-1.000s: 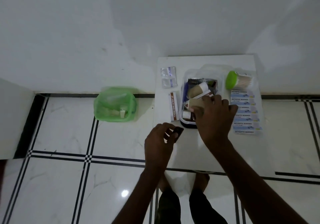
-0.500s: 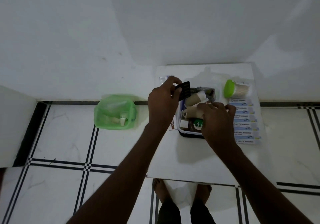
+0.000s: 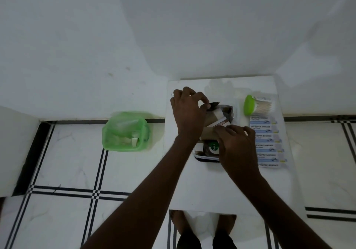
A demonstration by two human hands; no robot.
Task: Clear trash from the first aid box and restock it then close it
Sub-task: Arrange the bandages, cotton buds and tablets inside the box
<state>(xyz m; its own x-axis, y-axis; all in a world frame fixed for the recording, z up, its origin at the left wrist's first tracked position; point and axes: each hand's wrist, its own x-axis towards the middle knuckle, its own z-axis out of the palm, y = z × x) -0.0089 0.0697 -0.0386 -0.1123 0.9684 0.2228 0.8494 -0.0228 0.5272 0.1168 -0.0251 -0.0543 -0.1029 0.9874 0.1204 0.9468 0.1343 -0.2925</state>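
Note:
The open first aid box (image 3: 204, 158) sits on the white table (image 3: 212, 187), packed with a brown bandage roll (image 3: 212, 117), a white-and-brown carton (image 3: 221, 123) and a dark Dettol bottle (image 3: 212, 148). My left hand (image 3: 187, 112) hovers over the box's far left side and pinches a small dark packet (image 3: 212, 105) at its fingertips. My right hand (image 3: 235, 143) lies over the box's right side, fingers curled on a brown cardboard item (image 3: 209, 132) inside it.
A green bin with a plastic liner (image 3: 126, 131) stands on the tiled floor left of the table, holding scraps. Right of the box lie a green-capped tub of cotton buds (image 3: 257, 105) and a strip of antiseptic bandages (image 3: 266, 141). My feet show under the table's near edge.
My left hand rose from the table's near edge with the dark packet to the box's far side. My right hand stayed on the box contents, shifting slightly toward me.

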